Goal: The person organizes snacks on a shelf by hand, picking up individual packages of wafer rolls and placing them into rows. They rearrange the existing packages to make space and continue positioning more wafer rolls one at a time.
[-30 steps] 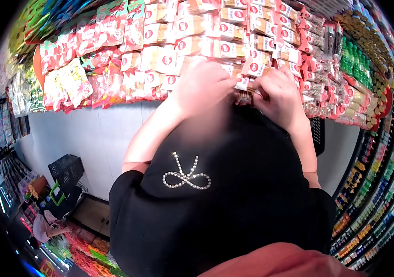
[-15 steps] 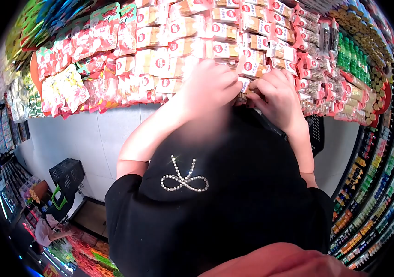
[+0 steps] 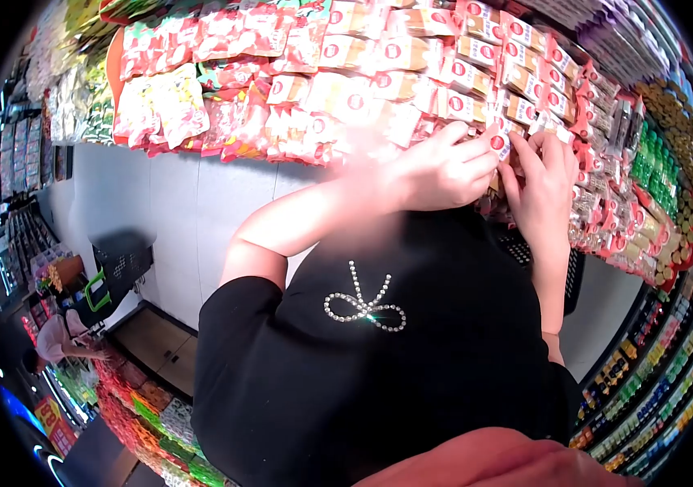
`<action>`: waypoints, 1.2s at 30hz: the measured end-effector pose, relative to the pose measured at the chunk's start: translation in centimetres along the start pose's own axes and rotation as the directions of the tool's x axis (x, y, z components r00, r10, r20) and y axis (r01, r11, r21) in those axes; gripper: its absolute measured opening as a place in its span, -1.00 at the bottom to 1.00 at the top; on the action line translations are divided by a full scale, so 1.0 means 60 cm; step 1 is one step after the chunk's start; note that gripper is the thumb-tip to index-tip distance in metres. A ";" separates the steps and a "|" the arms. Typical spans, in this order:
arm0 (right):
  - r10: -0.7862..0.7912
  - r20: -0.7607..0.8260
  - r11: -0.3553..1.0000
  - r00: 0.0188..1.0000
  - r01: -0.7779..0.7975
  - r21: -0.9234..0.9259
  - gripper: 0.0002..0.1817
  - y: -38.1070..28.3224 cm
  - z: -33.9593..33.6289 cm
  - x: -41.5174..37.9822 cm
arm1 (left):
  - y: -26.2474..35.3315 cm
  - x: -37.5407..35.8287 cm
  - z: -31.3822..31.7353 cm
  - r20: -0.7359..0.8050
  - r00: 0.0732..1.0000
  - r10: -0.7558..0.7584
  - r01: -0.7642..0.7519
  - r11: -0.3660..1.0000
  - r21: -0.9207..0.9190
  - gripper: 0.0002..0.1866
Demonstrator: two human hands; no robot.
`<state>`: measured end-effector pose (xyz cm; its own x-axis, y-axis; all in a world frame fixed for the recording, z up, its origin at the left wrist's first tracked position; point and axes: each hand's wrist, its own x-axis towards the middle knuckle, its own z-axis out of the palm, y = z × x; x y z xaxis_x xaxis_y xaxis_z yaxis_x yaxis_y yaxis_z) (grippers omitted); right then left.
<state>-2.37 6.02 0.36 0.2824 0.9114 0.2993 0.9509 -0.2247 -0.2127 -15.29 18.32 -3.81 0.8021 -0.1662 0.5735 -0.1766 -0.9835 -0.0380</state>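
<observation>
Rows of clear snack packets point(image 3: 464, 75) with brown contents and white labels bearing a round red mark lie overlapping on the display in front of me. My left hand point(image 3: 450, 169) is closed, its fingertips pinching the edge of one small snack packet point(image 3: 499, 143) in the front row. On that packet's other side is my right hand point(image 3: 543, 174), thumb and index finger bent around its edge. The other right fingers stretch over neighbouring packets. Glare washes out part of the packets left of my hands, and the fingers hide the held packet's lower part.
Red candy bags point(image 3: 241, 36) and pale yellow bags point(image 3: 160, 105) fill the display's left side. Green bottle-like packs point(image 3: 656, 158) stand at the right. A black basket point(image 3: 570, 276) is below my right forearm. Behind at lower left, a person point(image 3: 58, 337) is beside another display.
The view has shifted, so the display appears further right and tilted. My left hand has come down against the packet's edge; my right hand's fingers have spread wider over the packets.
</observation>
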 end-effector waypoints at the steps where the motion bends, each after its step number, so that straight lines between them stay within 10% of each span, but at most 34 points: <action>1: -0.008 -0.003 1.000 1.000 0.008 0.004 -0.61 0.000 0.001 0.002 | 0.000 0.001 -0.002 0.000 1.000 -0.002 0.002 1.000 -0.008 -0.80; 16: 0.009 -0.199 0.992 0.980 0.017 0.126 -0.65 -0.001 -0.022 0.002 | 0.001 0.008 -0.006 0.008 0.998 -0.058 0.059 0.995 -0.084 -0.87; 31: -0.047 0.146 0.999 0.988 0.044 0.026 -0.66 -0.009 -0.016 -0.010 | -0.040 -0.067 -0.036 0.048 0.982 -0.185 0.185 0.983 -0.002 -0.86; 36: -0.037 0.180 0.998 0.983 0.028 0.054 -0.59 -0.011 -0.021 -0.010 | -0.059 -0.065 -0.076 -0.149 0.955 -0.255 0.220 0.952 -0.213 -0.86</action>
<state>-3.02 5.17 1.49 0.2192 0.9664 0.1345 0.9503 -0.1801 -0.2541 -20.38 22.75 -2.18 0.7263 0.1024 0.6798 -0.1130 -0.9576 0.2649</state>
